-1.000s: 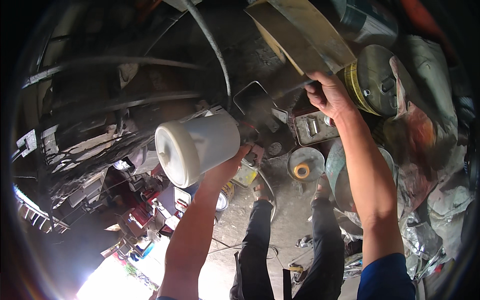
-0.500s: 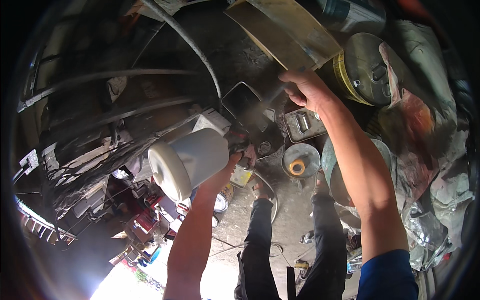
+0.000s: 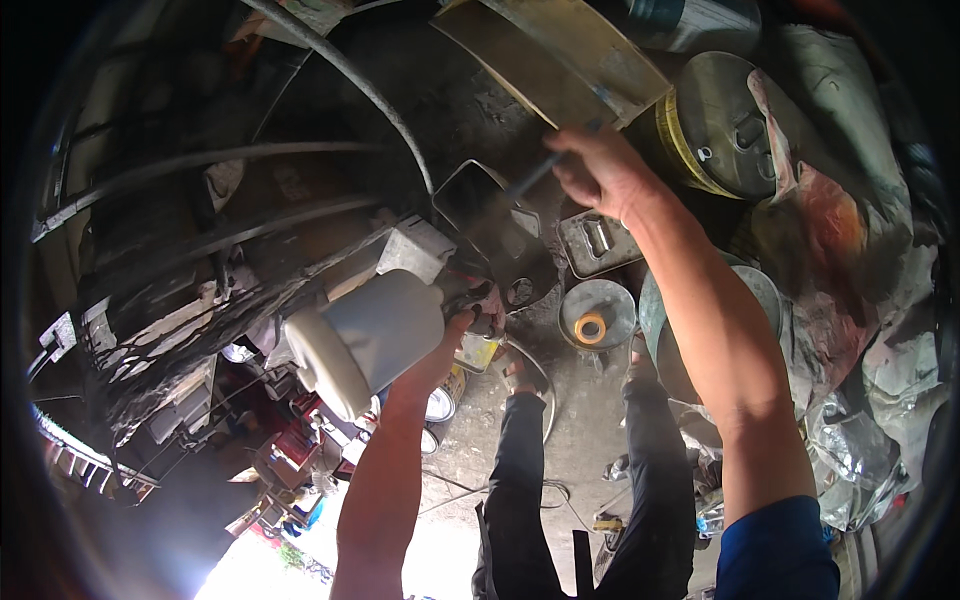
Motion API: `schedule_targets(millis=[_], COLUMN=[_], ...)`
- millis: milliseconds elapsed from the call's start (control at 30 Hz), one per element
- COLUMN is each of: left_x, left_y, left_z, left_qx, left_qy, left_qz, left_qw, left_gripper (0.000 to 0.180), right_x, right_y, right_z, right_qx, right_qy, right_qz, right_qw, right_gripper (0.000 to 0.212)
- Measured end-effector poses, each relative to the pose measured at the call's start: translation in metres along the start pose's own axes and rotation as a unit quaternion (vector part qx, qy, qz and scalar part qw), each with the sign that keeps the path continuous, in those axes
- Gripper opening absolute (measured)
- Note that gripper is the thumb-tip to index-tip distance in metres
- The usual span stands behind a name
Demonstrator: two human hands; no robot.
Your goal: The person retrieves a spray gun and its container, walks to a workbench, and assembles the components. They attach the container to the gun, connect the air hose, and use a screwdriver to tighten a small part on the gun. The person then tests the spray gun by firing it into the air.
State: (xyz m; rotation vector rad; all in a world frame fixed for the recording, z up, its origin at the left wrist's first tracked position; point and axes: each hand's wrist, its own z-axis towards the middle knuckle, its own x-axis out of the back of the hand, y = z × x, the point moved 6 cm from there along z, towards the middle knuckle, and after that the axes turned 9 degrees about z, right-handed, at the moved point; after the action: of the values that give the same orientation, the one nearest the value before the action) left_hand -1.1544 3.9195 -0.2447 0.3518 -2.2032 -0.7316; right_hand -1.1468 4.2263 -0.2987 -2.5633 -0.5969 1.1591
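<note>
My left hand (image 3: 450, 345) is closed around the grip of a spray gun (image 3: 480, 297), whose large white plastic cup (image 3: 385, 325) lies tilted with its lid (image 3: 322, 365) toward the lower left. The gun's trigger is mostly hidden by the hand and cup. Farther off on the right, my right hand (image 3: 605, 170) is raised and wrapped round a thin, dark, stick-like tool (image 3: 535, 178). Its tip is smeared and points down-left, over a dark rectangular piece with a pale rim (image 3: 458, 180). I cannot make out the tool's kind.
A rectangular metal can (image 3: 585, 262), a round tin (image 3: 570, 300) with an orange ring (image 3: 590, 328) on it, and a yellow-banded drum (image 3: 740, 110) stand around my right arm. A long panel (image 3: 530, 60) lies at the back. Crumpled plastic (image 3: 850, 450) lines the right; a hose (image 3: 550, 390) curves by my foot.
My right hand has moved slightly left and up with the tool. The spray gun and its cup have shifted a little left and down. Both hands keep their hold.
</note>
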Motion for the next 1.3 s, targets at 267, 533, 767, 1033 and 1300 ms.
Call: schedule_targets(millis=[267,533,767,1033,1300], left_x=[0.011,0.023,0.033,0.041,0.054], left_y=[0.019,-0.001,-0.008,0.002,0.004], left_z=[-0.001,-0.013,-0.019,-0.049,-0.08], left_qx=[-0.005,0.042,-0.067,-0.036,0.024], left_qy=[-0.019,-0.012,0.039,0.021,-0.018], left_qz=[-0.03,-0.018,0.111,0.012,-0.161], left_qw=[0.999,0.999,0.991,0.999,0.986], left_gripper=[0.036,0.036,0.035,0.04,0.05], right_x=[0.016,-0.009,-0.061,-0.054,-0.048], right_y=[0.016,0.004,-0.026,-0.05,-0.028], right_z=[-0.008,-0.037,-0.103,-0.104,-0.101], right_qx=[-0.027,0.036,0.159,0.033,0.018], right_qy=[0.048,-0.063,-0.204,-0.176,-0.313], right_qz=[-0.034,-0.165,-0.35,-0.284,-0.121], right_qw=[0.998,0.984,0.9,0.942,0.942], right_gripper=[0.019,0.012,0.018,0.026,0.026])
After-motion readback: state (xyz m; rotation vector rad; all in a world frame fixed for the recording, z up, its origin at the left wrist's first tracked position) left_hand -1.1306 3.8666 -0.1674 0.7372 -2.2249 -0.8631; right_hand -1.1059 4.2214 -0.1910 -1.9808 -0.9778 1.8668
